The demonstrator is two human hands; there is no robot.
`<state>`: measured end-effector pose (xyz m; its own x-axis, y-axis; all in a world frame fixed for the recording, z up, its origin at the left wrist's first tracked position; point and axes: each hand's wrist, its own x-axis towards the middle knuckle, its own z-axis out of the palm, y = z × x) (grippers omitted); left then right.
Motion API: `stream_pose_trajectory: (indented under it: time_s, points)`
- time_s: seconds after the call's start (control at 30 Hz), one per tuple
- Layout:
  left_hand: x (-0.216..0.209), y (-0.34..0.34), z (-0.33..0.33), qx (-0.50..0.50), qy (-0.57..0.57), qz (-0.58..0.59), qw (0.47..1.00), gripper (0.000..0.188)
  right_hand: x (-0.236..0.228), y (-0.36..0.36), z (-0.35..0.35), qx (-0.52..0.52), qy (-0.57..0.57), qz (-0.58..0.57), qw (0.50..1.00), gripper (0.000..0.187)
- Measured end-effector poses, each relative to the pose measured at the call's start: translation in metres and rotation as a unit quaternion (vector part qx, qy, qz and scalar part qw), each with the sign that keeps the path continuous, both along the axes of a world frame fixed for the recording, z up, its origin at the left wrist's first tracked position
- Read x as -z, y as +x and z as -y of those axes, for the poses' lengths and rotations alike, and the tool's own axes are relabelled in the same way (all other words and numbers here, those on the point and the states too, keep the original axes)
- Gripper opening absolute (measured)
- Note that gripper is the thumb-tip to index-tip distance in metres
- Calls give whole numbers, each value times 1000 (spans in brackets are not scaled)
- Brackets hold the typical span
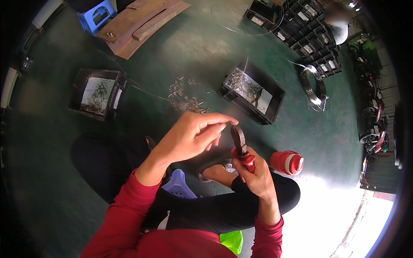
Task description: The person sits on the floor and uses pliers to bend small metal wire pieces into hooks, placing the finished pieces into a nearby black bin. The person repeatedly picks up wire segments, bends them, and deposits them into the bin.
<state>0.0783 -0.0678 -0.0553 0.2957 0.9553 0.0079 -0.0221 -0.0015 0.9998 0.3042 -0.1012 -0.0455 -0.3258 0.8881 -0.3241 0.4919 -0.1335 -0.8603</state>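
Note:
My right hand [259,175] is wrapped round the red handles of a pair of pliers [239,138], whose dark metal jaws point up and away from me. My left hand [193,136] is closed in a pinch, thumb and forefinger together right at the tip of the jaws. Whatever sits between those fingertips is too small to make out. On the green floor beyond my hands lies a loose pile of short bent wire pieces [185,99]. A black crate [251,112] farther right holds more wire pieces on a white sheet.
Another black crate [115,92] with small wire bits stands at left. A red jug [284,162] is by my right knee. A wire coil [316,88] lies at right, below stacked black crates [307,32] and a person [340,32]. Wooden boards [137,26] and a blue stool [95,18] are far left.

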Motion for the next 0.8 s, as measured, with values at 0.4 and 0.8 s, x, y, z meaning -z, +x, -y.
stream_pose_trajectory:
  time_s: [0.4,0.8]
  points:
    - [13,27,11,-64,108,-55,991,27,21,8,-1,19,130,83,988,17]
    - [16,45,22,-116,77,-25,990,25,34,4,1,55,195,99,974,22]
